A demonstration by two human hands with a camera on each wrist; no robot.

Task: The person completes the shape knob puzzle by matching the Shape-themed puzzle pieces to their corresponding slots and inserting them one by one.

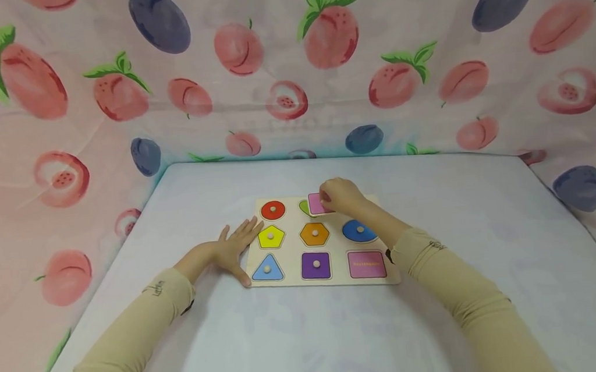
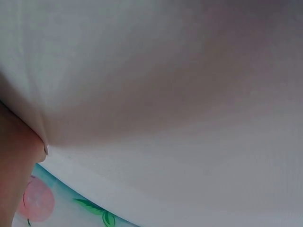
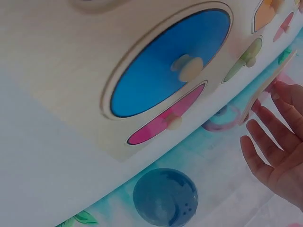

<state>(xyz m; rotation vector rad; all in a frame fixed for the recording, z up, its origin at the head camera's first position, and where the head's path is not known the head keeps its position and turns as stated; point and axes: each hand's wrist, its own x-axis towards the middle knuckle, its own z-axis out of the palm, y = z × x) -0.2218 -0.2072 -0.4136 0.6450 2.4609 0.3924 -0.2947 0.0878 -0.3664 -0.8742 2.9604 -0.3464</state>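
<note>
A pale wooden puzzle board [image 1: 289,257] lies on the table, with knobbed shapes set in it. My left hand [image 1: 232,251] rests at its left edge, fingers spread and straight. Only a bit of the left hand [image 2: 21,153] shows in the left wrist view. My right hand [image 1: 343,197] pinches a pink rectangular puzzle piece [image 1: 316,204] above the board's far row, partly covering a green piece [image 1: 304,207]. In the right wrist view the held piece [image 3: 269,87] appears edge-on at the fingertips. A pink rectangular recess [image 1: 366,264] with lettering, no knob, is at the near right corner.
Seated in the board are a red circle [image 1: 272,211], yellow pentagon [image 1: 271,236], orange hexagon [image 1: 314,234], blue oval [image 1: 358,231], light blue triangle [image 1: 267,268] and purple square [image 1: 316,265]. White cloth covers the table [image 1: 310,337]. Behind hangs a fruit-print curtain [image 1: 287,46].
</note>
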